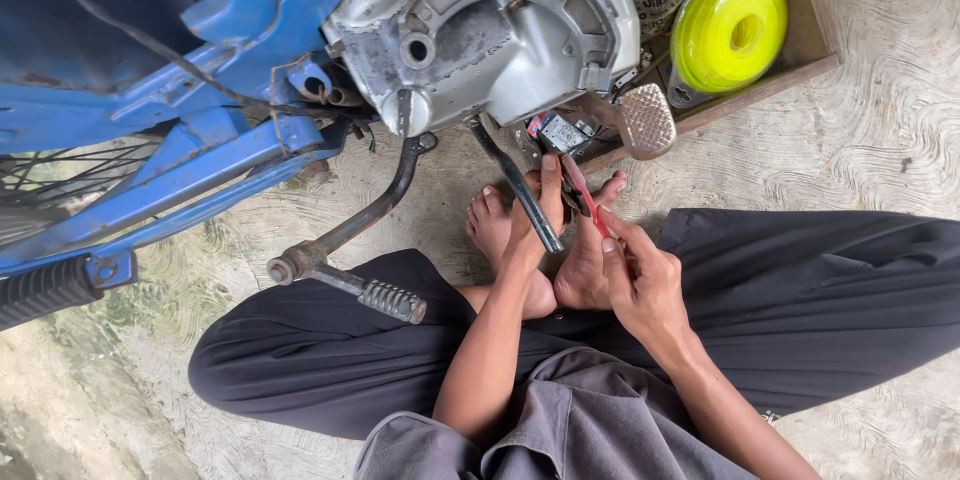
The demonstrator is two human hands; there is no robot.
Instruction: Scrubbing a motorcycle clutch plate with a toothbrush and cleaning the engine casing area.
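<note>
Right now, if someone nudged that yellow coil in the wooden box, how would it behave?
The yellow coil looks light for its size and probably springy. Its round shape could roll, but it leans inside the wooden box among clutter, so it would likely stay put.

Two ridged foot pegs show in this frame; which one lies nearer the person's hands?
The small metal peg on the bent kick lever, beside the left hand's forearm. The black rubber peg sits far off at the frame's left edge.

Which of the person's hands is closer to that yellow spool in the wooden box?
Right. The right hand lies below and left of the yellow spool; the left hand sits farther left, under the engine.
</note>
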